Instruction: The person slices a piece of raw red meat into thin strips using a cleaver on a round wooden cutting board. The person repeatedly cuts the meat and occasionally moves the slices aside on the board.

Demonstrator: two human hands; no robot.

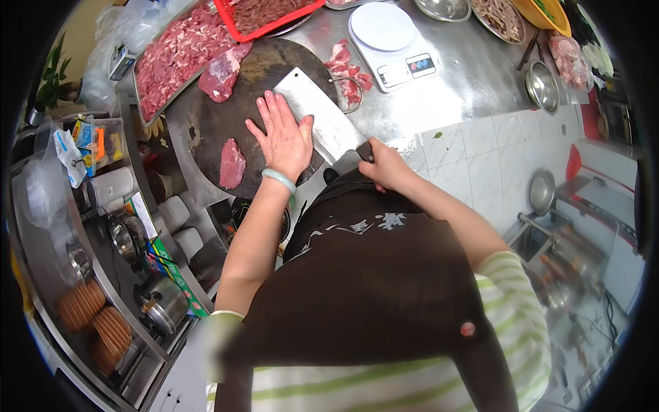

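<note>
My right hand (388, 165) is closed around the dark handle of a broad cleaver (322, 116), whose blade lies over the right part of a round wooden chopping block (262, 67). Palm down, my left hand (282, 136) rests with its fingers spread beside the blade; whether anything lies under the palm cannot be seen. A small piece of raw meat (232, 163) lies on the block to the left of my left wrist. A larger raw piece (221, 74) sits at the block's upper left edge, by a metal tray heaped with cut meat (180, 51).
Right of the block are meat scraps (350, 69), a metal ring handle (355, 95) and a white kitchen scale (386, 41). A red tray (247, 36) of meat stands above. A steel bowl (542, 87) is at the counter's edge; shelves with pots (162, 304) stand at left.
</note>
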